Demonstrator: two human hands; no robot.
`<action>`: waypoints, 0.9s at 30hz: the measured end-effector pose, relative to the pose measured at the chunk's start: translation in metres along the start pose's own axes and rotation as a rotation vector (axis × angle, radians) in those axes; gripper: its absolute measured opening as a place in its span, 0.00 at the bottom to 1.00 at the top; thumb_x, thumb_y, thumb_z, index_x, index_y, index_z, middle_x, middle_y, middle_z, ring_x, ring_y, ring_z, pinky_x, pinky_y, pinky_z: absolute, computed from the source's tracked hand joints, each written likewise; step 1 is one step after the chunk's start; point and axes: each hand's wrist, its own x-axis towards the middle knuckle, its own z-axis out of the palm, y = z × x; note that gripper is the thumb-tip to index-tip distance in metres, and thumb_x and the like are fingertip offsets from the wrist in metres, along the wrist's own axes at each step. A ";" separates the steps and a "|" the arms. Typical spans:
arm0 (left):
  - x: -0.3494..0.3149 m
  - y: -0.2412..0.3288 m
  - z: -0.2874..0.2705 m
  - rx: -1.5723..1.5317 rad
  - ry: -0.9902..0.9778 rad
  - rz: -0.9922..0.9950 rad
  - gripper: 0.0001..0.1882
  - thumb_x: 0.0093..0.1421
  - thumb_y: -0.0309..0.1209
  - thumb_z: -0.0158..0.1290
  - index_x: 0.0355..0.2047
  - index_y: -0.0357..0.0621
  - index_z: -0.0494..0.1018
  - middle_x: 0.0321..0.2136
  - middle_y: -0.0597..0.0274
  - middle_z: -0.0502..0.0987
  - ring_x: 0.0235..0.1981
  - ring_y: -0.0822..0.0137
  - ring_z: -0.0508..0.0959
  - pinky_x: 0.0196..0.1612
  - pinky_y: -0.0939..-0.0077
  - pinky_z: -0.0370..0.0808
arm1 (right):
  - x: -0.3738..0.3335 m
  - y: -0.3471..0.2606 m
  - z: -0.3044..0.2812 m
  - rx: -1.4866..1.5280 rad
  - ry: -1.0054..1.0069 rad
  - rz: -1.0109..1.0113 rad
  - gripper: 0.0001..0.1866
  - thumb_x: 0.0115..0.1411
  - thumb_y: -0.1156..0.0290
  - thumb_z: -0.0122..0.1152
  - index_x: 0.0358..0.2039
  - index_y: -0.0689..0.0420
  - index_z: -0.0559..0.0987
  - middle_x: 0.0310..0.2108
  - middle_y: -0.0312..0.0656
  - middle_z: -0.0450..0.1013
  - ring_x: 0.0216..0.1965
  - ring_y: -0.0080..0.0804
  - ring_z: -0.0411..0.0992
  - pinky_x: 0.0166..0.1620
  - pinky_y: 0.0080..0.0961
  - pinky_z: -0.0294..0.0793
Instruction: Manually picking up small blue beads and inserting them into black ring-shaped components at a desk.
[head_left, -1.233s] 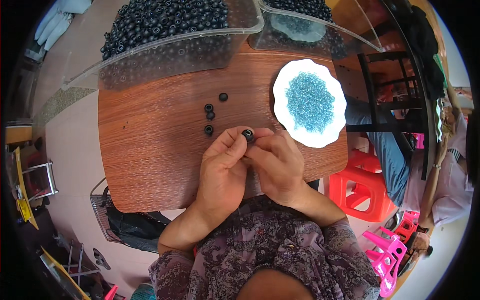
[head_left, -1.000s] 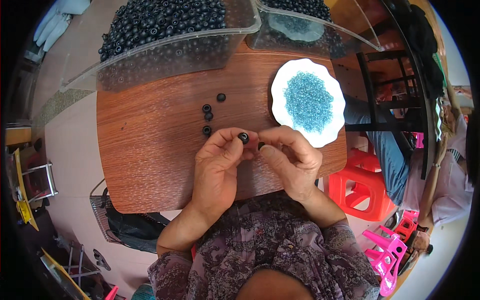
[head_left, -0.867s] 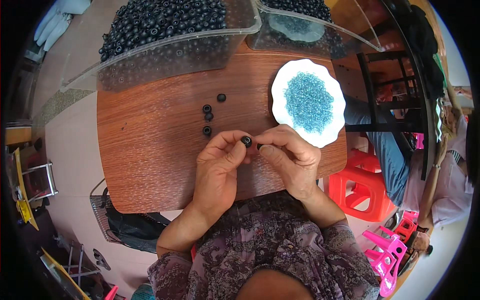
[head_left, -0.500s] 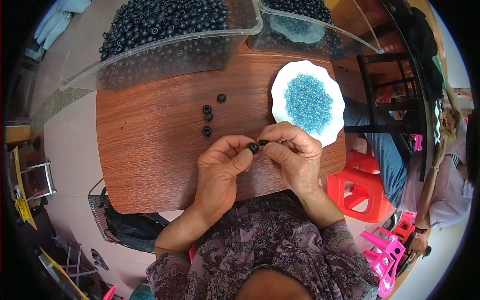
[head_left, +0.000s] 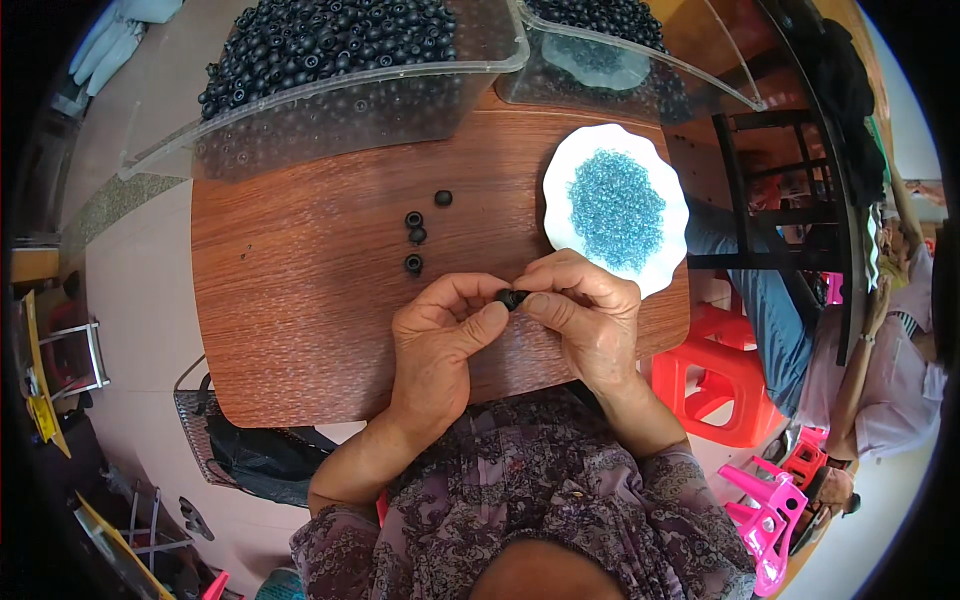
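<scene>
centre: left hand (head_left: pixel 435 335) pinches black bead (head_left: pixel 506 300) | right hand (head_left: pixel 590 310) pinches dark piece (head_left: pixel 523 296) against it, likely for steadiness | right: white plate (head_left: pixel 677 220), seemingly for easy reach

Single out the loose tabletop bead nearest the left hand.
The bottom black bead of the four loose ones, just beyond the left hand; the other three lie farther up the table.

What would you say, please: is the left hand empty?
No, the left hand pinches a small black bead in front of the body.
</scene>
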 end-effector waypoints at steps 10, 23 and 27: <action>0.001 0.001 0.001 0.031 0.032 0.017 0.10 0.55 0.24 0.55 0.38 0.34 0.73 0.27 0.65 0.74 0.26 0.77 0.69 0.30 0.87 0.66 | 0.000 0.000 0.006 0.101 0.048 0.071 0.09 0.48 0.89 0.57 0.30 0.67 0.78 0.33 0.45 0.71 0.32 0.26 0.70 0.35 0.15 0.71; 0.002 -0.004 -0.001 -0.012 0.057 -0.013 0.10 0.53 0.22 0.56 0.36 0.34 0.73 0.26 0.65 0.73 0.26 0.76 0.69 0.30 0.86 0.67 | -0.005 0.009 0.012 -0.347 0.092 -0.255 0.12 0.45 0.86 0.62 0.33 0.63 0.78 0.32 0.41 0.70 0.32 0.27 0.69 0.33 0.19 0.70; 0.004 -0.001 -0.004 -0.028 0.046 -0.040 0.07 0.55 0.20 0.54 0.36 0.34 0.73 0.29 0.66 0.75 0.30 0.80 0.72 0.37 0.87 0.68 | -0.004 0.007 0.012 -0.560 0.062 -0.429 0.18 0.40 0.85 0.64 0.35 0.64 0.77 0.32 0.45 0.70 0.32 0.34 0.69 0.32 0.24 0.69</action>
